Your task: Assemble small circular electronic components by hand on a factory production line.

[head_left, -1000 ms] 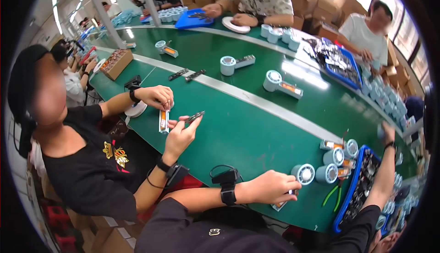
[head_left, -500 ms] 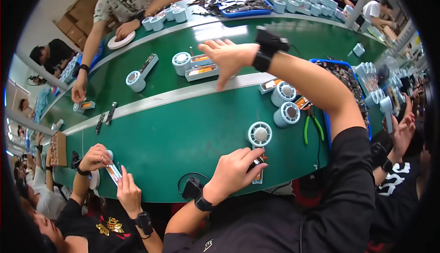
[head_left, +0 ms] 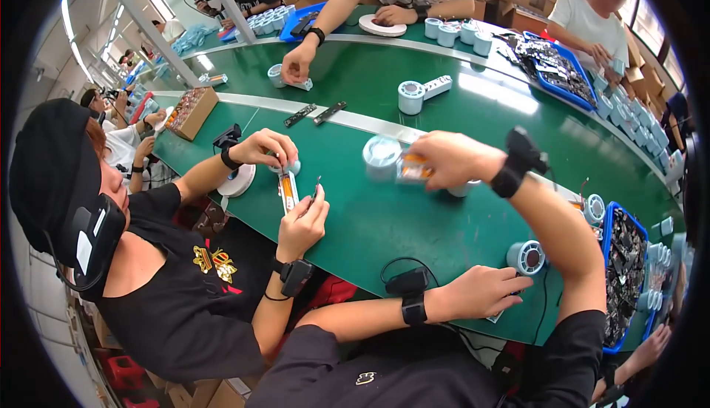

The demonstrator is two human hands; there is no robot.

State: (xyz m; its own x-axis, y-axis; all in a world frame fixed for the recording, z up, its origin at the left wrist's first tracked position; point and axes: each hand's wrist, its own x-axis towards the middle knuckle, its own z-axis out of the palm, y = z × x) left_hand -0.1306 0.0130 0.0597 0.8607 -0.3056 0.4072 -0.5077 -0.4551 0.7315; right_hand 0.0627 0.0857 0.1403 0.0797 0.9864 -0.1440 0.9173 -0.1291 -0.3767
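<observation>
My right hand (head_left: pixel 452 161) is closed around the handle of a light-blue handheld fan (head_left: pixel 381 154), held over the middle of the green table. The fan's round head is smeared by motion, and orange shows in the open handle. Another light-blue fan part (head_left: pixel 464 188) lies partly hidden beneath that hand. Nearer to me, my left hand (head_left: pixel 481 293) curls over the handle of a second fan (head_left: pixel 526 258), whose round head faces up with a dark centre. The fingers cover most of that handle.
At my left, a co-worker handles an open fan handle (head_left: pixel 287 190) beside a white roll (head_left: pixel 238 181). Two dark strips (head_left: pixel 330 112) lie near the metal rail. A blue tray (head_left: pixel 608 260) of dark parts stands right. Across, another person's hand (head_left: pixel 299 62) touches a fan.
The view has swung left. My right hand, earlier open and reaching over the rail, has come back to the near table and now grips a fan. My left hand stays at its fan.
</observation>
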